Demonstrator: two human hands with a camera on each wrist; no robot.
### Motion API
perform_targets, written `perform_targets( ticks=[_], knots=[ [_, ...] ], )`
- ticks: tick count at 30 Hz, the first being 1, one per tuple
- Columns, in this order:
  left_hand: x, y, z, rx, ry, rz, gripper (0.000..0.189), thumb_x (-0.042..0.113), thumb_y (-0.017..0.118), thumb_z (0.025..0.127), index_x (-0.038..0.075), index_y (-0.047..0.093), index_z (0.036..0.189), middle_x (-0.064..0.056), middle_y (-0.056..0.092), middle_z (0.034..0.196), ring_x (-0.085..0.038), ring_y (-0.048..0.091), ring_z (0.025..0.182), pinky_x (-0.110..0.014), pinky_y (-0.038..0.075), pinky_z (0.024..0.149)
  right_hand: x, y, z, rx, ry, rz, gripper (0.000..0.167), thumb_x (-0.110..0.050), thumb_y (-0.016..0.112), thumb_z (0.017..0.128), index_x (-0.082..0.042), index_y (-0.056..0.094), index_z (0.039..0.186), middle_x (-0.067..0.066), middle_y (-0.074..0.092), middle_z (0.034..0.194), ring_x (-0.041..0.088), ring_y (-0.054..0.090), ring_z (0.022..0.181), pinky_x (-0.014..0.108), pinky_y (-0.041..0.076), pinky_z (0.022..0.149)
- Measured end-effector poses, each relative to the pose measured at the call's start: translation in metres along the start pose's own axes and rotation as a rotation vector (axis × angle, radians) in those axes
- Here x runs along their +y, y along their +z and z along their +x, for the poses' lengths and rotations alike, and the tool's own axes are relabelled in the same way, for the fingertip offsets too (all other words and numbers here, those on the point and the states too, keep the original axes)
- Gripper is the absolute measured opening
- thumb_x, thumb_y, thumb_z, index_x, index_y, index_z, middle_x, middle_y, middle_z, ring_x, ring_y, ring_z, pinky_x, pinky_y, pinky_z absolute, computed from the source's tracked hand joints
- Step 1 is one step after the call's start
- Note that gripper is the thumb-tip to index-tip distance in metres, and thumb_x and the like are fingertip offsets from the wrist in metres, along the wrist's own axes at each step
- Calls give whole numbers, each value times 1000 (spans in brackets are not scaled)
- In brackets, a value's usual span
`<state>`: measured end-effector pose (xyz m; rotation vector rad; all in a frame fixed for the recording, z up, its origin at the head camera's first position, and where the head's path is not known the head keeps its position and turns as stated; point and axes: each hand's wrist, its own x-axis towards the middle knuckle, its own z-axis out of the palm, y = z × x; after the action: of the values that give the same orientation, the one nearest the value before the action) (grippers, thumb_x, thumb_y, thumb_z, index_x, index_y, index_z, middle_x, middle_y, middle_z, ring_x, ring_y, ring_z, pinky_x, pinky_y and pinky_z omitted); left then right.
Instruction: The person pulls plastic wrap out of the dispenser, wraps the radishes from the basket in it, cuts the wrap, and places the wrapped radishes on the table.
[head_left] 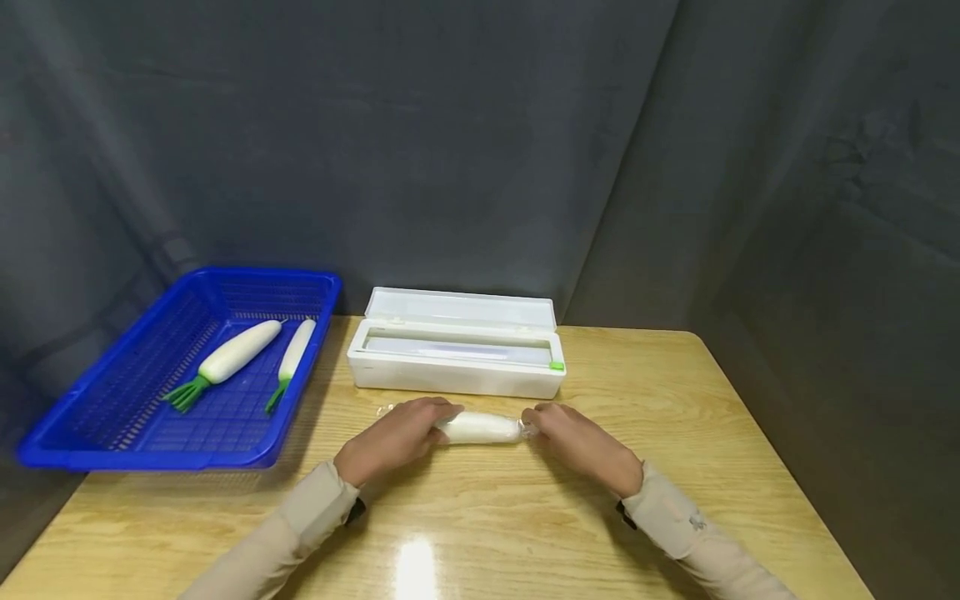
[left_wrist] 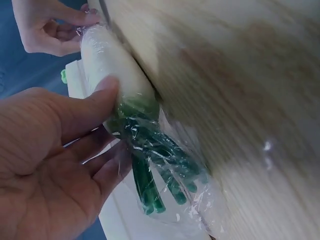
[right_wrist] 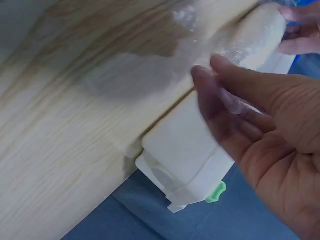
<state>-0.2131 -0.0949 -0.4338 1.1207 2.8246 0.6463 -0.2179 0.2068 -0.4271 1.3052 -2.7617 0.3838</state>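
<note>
A white radish (head_left: 480, 428) wrapped in clear plastic film lies crosswise on the table. My left hand (head_left: 397, 437) holds it near its leafy end, thumb on the white body and fingers on the other side. In the left wrist view the green stalks (left_wrist: 145, 185) show through loose, crinkled film (left_wrist: 202, 220). At the other end, my right hand (head_left: 585, 446) pinches a gathered tail of film (right_wrist: 235, 103) between thumb and fingers, just beyond the radish's tip.
A white film dispenser box (head_left: 457, 379) with a raised lid (head_left: 461, 308) and a green slider (head_left: 557, 366) stands just behind the hands. To the left, a blue basket (head_left: 165, 459) holds a thick radish (head_left: 242, 352) and a slimmer radish (head_left: 297, 350). Dark curtains (head_left: 450, 150) hang behind the wooden table (head_left: 675, 400).
</note>
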Motion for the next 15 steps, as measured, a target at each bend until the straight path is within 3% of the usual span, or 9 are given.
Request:
perform_targets(
  ticks=[6,10,13,15],
  knots=[
    [-1,0,1,-3,-10,43,54,5,72,98,-2,54,149,-19,64,139,-35,63,128,-46,54,104,4,7,1,-15,-76,-80,17,1,70,96,-14,71,89,-3,73,86,1,63,79,19,51,69],
    [-1,1,-7,137,23,153,55,13,81,92,1,61,142,-16,68,133,-35,66,121,-50,53,103,4,8,2,-13,-74,-129,17,0,71,95,-15,73,88,-3,72,82,0,61,75,19,51,66],
    [-1,1,-15,238,6,234,52,15,89,83,4,68,130,-12,72,121,-33,69,110,-52,54,98,3,7,0,13,-52,-164,18,1,71,95,-15,75,87,-2,68,78,2,57,71,20,49,63],
    [-1,2,-20,267,-18,264,48,13,91,80,5,70,122,-10,74,111,-31,71,101,-52,55,92,-1,5,0,44,-44,-211,16,2,72,94,-13,74,86,-1,65,77,5,55,69,21,48,63]
  ],
)
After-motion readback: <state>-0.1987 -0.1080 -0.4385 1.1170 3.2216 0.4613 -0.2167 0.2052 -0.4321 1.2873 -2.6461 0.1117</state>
